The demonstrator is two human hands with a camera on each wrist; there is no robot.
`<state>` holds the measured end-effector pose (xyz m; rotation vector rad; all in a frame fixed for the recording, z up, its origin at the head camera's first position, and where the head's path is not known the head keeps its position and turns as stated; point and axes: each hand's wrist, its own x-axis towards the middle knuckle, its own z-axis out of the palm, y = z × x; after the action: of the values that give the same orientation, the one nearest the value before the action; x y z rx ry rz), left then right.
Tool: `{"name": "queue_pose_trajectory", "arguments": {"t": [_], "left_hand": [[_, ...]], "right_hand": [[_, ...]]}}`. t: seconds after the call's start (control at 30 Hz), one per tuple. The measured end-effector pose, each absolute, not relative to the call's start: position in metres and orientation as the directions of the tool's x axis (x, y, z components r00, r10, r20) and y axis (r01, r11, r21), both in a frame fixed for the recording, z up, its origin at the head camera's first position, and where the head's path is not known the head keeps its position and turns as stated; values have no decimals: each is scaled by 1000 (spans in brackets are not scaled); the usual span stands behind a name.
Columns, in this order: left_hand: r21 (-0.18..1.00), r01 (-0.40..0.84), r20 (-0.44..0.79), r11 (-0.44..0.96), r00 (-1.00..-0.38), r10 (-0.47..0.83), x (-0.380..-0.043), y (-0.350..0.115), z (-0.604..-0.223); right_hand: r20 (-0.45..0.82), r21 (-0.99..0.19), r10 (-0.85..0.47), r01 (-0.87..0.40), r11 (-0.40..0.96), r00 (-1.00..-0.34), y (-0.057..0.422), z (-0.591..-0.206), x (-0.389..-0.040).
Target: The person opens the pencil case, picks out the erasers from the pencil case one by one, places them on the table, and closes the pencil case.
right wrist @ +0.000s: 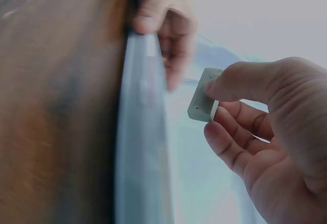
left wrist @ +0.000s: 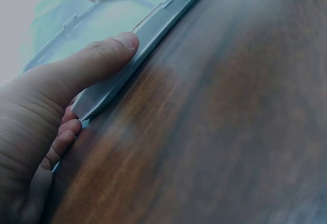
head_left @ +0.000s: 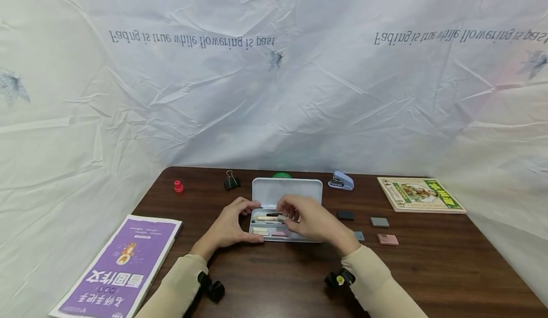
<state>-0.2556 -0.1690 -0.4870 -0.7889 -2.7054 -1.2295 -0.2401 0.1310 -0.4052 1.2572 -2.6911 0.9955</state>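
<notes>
A pale grey pencil case lies with its lid raised. My left hand grips its left end, thumb along the front edge and the other fingers round the end. Over the case's right half, my right hand pinches a small grey-green eraser-like block between thumb and fingers. Inside the back compartment are a dark pen and a cream-coloured stick. Whitish blocks and a pink piece lie in the front compartment. My right hand hides the case's right part.
Right of the case lie dark, grey, pink and bluish blocks. Farther back are a stapler, a binder clip and a red piece. Books lie at left and right.
</notes>
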Motion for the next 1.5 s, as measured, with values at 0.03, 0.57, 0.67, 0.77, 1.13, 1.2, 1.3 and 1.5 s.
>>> {"name": "queue_pose_trajectory", "arguments": {"t": [0.03, 0.57, 0.67, 0.77, 1.13, 1.2, 1.3, 1.5], "left_hand": [[686, 478, 265, 548, -866, 424, -256, -169, -487], [686, 474, 272, 551, -870, 410, -254, -169, -486], [686, 476, 276, 550, -870, 409, -254, -169, -486], [685, 481, 282, 548, -868, 409, -254, -169, -486], [682, 479, 276, 552, -868, 412, -254, -168, -488], [687, 468, 266, 556, -874, 407, -254, -169, -487], [685, 467, 261, 560, -874, 409, -253, -169, -486], [679, 473, 262, 562, -870, 417, -254, -168, -486]], "right_hand": [[276, -548, -674, -689, 475, -685, 135, -401, -239], [525, -426, -478, -704, 569, -704, 244, -362, -219], [523, -391, -462, -683, 617, -716, 268, -363, -211], [507, -368, -445, -653, 662, -738, 290, -368, -201], [419, -408, -378, -543, 734, -826, 347, -426, -162], [393, -407, -371, -521, 750, -841, 351, -433, -158], [366, -412, -367, -502, 760, -855, 355, -441, -153], [295, -429, -409, -503, 751, -863, 358, -447, -152]]}}
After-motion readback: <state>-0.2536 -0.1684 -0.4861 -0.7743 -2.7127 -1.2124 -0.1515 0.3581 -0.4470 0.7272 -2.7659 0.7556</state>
